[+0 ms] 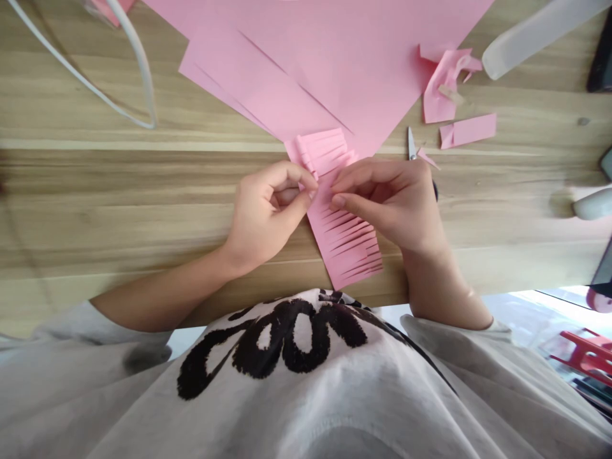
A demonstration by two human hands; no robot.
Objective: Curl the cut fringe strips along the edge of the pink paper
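A pink paper strip (342,255) with a row of cuts along its right side lies slanted on the wooden table in front of me. Its upper end has a rolled or curled fringe (327,150). My left hand (272,213) is closed, thumb and forefinger pinching the strip's left edge just below the curled part. On the other side, my right hand (389,197) is bent in a pinch over the cut fringe. Its fingertips are at the narrow tabs and partly hide them; the exact tab between them is hard to make out.
Large pink paper sheets (344,57) lie beyond the strip. Scissors (412,144) are partly hidden behind my right hand, near pink scraps (442,86) and a folded pink piece (468,131). A whitish translucent object (535,41) lies upper right; a white cable (138,64) loops upper left.
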